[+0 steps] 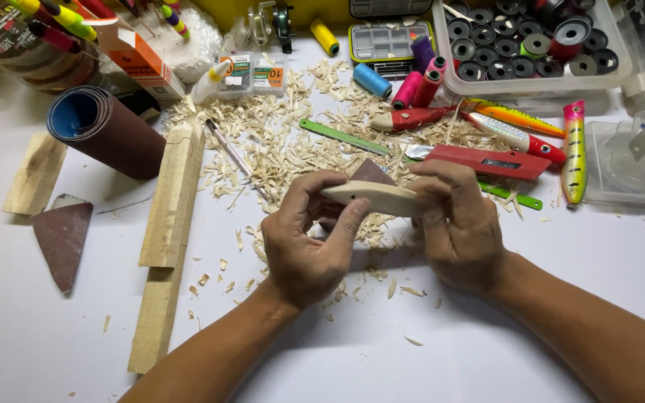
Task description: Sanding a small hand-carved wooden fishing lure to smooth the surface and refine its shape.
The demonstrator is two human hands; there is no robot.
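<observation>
My left hand (309, 239) and my right hand (457, 224) both hold a pale carved wooden blank (373, 197), shaped like a small fish body, level above the white table. The left thumb and fingers pinch its left end; the right hand wraps its right end. A brown piece of sandpaper (372, 172) shows just behind the blank, by my fingers. Wood shavings (278, 149) lie heaped on the table behind and under the hands.
Two long wooden strips (173, 198) lie at left, with a sandpaper roll (106, 130) and a sandpaper triangle (61, 239). Painted fishing lures (516, 134), a red utility knife (487, 160), a green ruler (341, 136), thread spools (412, 86) and a spool tray (531, 45) crowd the back.
</observation>
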